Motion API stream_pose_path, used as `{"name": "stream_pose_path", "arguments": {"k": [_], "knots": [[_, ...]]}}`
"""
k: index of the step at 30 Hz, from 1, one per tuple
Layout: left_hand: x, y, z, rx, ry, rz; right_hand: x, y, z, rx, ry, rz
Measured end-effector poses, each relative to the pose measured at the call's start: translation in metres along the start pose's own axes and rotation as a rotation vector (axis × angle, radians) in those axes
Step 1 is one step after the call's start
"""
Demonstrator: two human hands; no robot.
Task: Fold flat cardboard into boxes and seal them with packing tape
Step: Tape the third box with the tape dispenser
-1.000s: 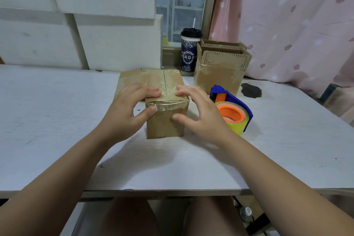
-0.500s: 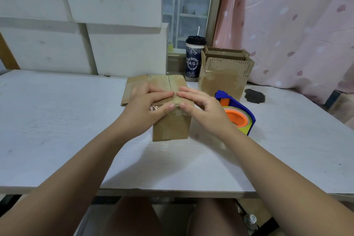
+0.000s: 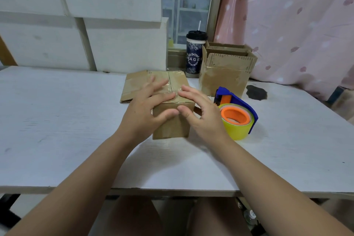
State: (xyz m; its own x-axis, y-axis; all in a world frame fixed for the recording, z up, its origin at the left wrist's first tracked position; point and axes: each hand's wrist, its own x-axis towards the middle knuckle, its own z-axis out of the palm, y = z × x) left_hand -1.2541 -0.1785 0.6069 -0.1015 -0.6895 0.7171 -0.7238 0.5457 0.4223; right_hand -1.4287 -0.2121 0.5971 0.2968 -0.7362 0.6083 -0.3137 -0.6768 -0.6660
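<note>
Left hand [image 3: 147,109] lies flat, fingers spread, pressing tape onto the box [image 3: 172,126] near the table's [image 3: 57,120] middle. Right hand [image 3: 200,115], fingers loose and apart, touches its right edge. I judge this is smoothing the seal; next comes another strip from the tape roll [image 3: 237,119].

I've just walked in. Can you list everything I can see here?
Taped box: one, brown, centre of the table.
Flat cardboard: at least one piece, brown, just behind the taped box.
Open boxes: two, brown, back right, by the curtain.
Tape dispenser: one, blue with orange core and yellow roll, right of the taped box.
Cup: one, dark blue with black lid and straw, by the window.
Table: one, white.
Curtain: one, pink, right.
Left hand: fingers spread on the taped box's top.
Right hand: touching the taped box's near right corner.
</note>
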Motion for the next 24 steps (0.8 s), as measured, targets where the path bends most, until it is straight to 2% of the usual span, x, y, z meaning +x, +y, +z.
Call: {"name": "stream_pose_path", "arguments": {"k": [9,14,19,21,24], "knots": [[-0.003,0.008,0.004,0.016,0.038,-0.036,-0.003,0.001,0.006,-0.046,0.061,-0.054],[-0.004,0.001,-0.003,-0.158,-0.017,-0.045,-0.005,0.002,0.001,0.135,0.023,0.034],[-0.004,0.002,-0.001,-0.095,-0.001,0.006,-0.007,0.002,0.002,0.083,0.035,0.019],[-0.004,0.002,-0.003,-0.154,-0.023,-0.037,-0.006,0.003,0.001,0.082,0.026,0.022],[-0.007,0.000,-0.008,-0.396,-0.086,-0.198,-0.007,0.003,-0.002,0.137,-0.018,0.063]]}}
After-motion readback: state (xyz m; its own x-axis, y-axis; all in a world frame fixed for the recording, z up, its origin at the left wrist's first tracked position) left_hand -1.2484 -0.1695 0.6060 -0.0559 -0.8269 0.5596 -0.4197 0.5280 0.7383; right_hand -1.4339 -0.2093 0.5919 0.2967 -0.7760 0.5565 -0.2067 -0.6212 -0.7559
